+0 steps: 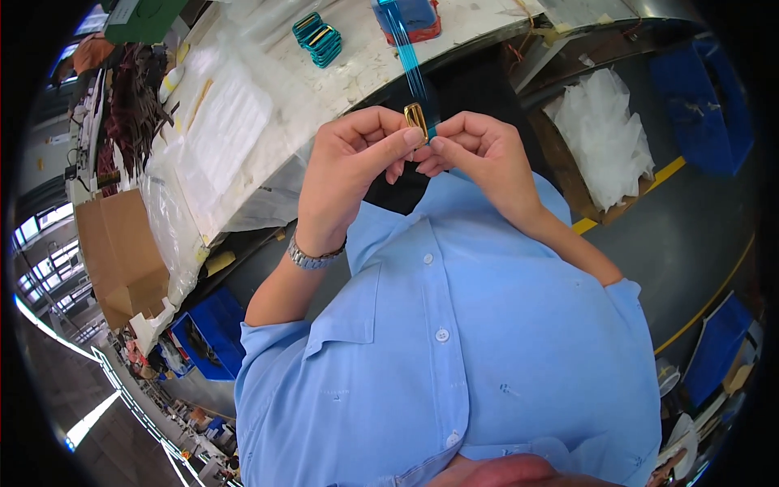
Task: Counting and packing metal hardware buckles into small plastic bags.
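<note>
On my feed, the left hand (349, 154) has thumb and fingers pinched around a gold buckle (415, 118), an upright oblong frame right at the fingertips. Just beside it, nearly touching, the right hand (491, 158) is narrowed to a pinch too, thumb and forefinger gripping a shiny teal strip (408, 61) near the buckle's lower edge. Whether the strip threads through the frame, I can't tell; the fingers cover that spot.

Moving out from the hands now: the strip runs away, straight ahead, over the edge of the white surface (357, 65) and across a blue-and-red container (423, 15) beyond both hands. Ahead and to the left of the left hand I have a stack of teal buckles (318, 40), glinting gold on some edges. Further left of that hand, clear plastic sheeting (235, 114) spreads over the surface, and past it, lower down, there's a brown cardboard box (122, 252).

Behind the left hand, a metal watch (315, 258) circles the wrist. Out to the right of the right hand, well apart, I'm seeing an open carton heaped with white plastic (604, 138), and beyond it a blue bin (698, 105).
</note>
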Demonstrator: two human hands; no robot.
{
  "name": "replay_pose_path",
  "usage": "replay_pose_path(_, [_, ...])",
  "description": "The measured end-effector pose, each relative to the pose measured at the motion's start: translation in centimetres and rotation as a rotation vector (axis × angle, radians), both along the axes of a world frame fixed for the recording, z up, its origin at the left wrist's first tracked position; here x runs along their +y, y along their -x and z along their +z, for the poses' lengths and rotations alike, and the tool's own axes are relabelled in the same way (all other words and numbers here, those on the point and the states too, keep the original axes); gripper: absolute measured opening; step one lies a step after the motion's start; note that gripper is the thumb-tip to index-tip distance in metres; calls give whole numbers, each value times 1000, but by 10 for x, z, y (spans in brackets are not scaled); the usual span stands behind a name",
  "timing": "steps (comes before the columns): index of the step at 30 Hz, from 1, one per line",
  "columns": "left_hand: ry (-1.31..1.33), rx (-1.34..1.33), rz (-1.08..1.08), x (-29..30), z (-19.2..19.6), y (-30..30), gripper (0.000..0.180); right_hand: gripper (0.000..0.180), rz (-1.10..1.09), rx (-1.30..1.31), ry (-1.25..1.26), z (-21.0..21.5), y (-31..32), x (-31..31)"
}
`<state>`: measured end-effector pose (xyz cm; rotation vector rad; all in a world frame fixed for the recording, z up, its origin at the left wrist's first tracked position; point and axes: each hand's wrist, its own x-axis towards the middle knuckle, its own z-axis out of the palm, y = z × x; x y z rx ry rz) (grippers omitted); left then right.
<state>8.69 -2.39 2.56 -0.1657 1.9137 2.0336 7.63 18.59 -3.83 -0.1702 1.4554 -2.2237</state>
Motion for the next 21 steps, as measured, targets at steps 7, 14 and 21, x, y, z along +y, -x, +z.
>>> replay_pose_path(7, [14, -45, -13, 4, -5, 4, 15, 15, 7, 13, 8, 0, 1, 1])
replay_pose_path(14, [-57, -107, -21, 1, -17, 9, 16, 16, 17, -23, 16, -2, 1, 1])
replay_pose_path(21, [-84, -122, -41, -2, -24, 13, 16, 18, 0, -33, 34, -1, 1, 0])
